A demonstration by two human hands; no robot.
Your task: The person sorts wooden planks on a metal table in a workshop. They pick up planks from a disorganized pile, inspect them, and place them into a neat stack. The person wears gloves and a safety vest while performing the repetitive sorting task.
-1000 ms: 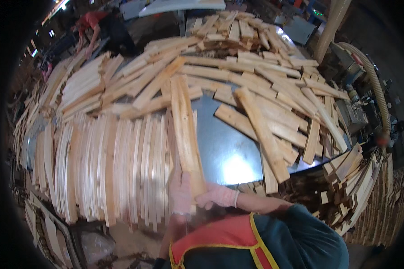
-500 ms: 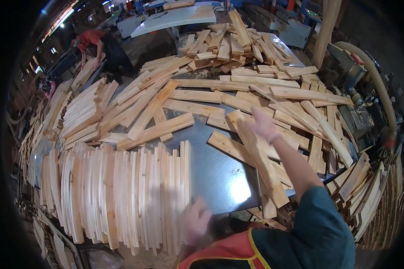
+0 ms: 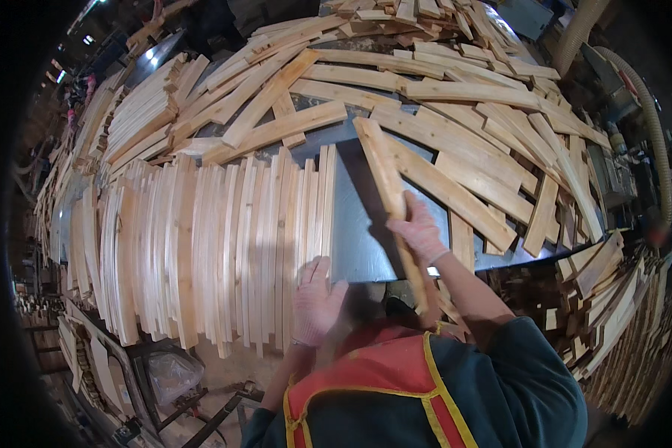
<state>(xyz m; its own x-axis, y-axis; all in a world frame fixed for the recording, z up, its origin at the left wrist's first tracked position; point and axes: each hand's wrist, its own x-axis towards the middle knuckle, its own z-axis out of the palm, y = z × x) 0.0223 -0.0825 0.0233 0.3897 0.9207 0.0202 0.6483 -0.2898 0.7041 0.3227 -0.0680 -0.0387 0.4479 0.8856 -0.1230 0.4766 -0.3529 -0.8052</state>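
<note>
My right hand (image 3: 420,233), in a pale glove, is closed around a wooden board (image 3: 381,166). The board is tilted above the metal table (image 3: 357,246) and casts a dark shadow on it. My left hand (image 3: 319,302), gloved too, lies with fingers stretched out against the right end of a long row of boards (image 3: 201,246). Those boards stand on edge, packed side by side, and jut past the table's near edge. Loose boards (image 3: 455,198) lie crossed over one another just right of the held one.
A heap of boards (image 3: 425,52) covers the far side. Another stack (image 3: 138,112) sits at the far left. Offcuts (image 3: 597,299) pile up at the right, below a machine with a ribbed hose (image 3: 653,134). A metal frame (image 3: 119,358) stands at the lower left.
My right hand has lifted the board off the pile and brought it left and nearer. My left hand has settled against the row's end. The view has tipped downward.
</note>
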